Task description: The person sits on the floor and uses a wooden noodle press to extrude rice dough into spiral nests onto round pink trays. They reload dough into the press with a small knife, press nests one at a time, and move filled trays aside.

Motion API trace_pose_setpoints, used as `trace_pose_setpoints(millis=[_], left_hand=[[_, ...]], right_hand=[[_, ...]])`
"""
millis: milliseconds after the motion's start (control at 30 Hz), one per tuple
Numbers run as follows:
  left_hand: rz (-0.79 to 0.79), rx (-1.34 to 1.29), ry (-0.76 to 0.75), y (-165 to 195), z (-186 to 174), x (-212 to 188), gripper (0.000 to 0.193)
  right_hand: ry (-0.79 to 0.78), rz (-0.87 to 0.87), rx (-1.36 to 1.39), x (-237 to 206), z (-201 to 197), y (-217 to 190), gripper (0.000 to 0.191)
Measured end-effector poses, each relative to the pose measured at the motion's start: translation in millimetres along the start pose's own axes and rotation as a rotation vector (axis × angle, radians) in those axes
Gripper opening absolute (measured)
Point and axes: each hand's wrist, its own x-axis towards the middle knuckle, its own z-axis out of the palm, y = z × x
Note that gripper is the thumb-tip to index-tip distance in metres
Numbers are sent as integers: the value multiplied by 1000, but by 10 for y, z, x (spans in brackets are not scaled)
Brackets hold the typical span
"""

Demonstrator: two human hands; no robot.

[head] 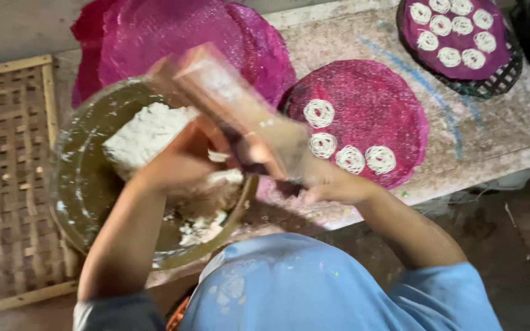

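Wooden press [234, 107] slants up-left (blurred) from right hand [332, 184]

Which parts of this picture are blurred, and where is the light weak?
In the head view, the wooden press and both hands, left hand and right hand, are smeared by motion blur; the noodle coils on the pink mat stay fairly sharp; the floor at lower right lies in dim shadow.
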Motion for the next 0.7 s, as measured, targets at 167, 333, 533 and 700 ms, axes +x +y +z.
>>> trace_pose_setpoints(millis=[167, 333, 533, 700], left_hand=[[33, -589, 310, -37, 783, 1992, 40], [-262, 165, 483, -521, 2192, 3358, 43], [-482, -653, 464, -1132, 2862, 3256, 37], [-596, -622, 745, -1347, 3176, 2738, 44]], right_hand=[[466, -215, 21, -1690, -950, -411, 105], [515, -296, -19, -2739, -1621, -634, 111], [600, -247, 49, -3399, -2128, -544, 111], [553, -200, 146, -3217, -2491, -231, 101]])
